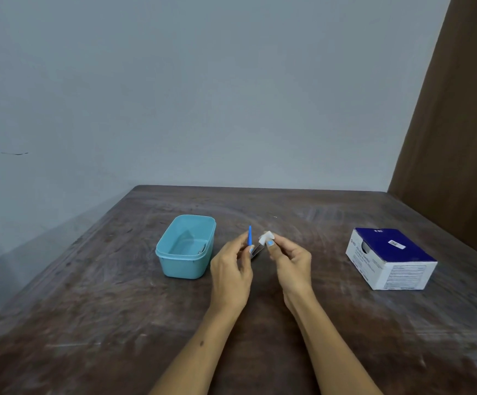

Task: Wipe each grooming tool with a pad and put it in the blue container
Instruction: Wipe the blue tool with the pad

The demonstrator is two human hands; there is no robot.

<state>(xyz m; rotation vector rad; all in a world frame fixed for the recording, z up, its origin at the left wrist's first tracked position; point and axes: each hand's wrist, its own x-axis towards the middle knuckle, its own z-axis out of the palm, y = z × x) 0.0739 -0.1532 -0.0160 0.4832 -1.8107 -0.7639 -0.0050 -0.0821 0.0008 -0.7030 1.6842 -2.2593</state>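
Above the worn worktop (117, 309), the left hand (231, 269) pinches a blue-handled grooming tool (250, 238) while the right hand (291, 260) pinches a white pad (265, 238) just beside it. The blue container (186, 246), something metal inside, sits just left of the hands. A blue-and-white box (391, 258) stands well apart on the right.

The container (186, 246) is pale turquoise blue inside and out, with a small silvery tool (202, 249) against its inner wall. The tool (250, 236) in the left hand (231, 269) has a bright blue handle and a grey metal end. The pad (265, 238) is white. Both hands show light blue painted nails. The box (391, 258) is dark navy on top with white sides carrying fine dark print. The tabletop (117, 323) is dark brown, streaked with pale scuffs. The wall (203, 95) is grey-blue; the curtain (459, 124) is brown.
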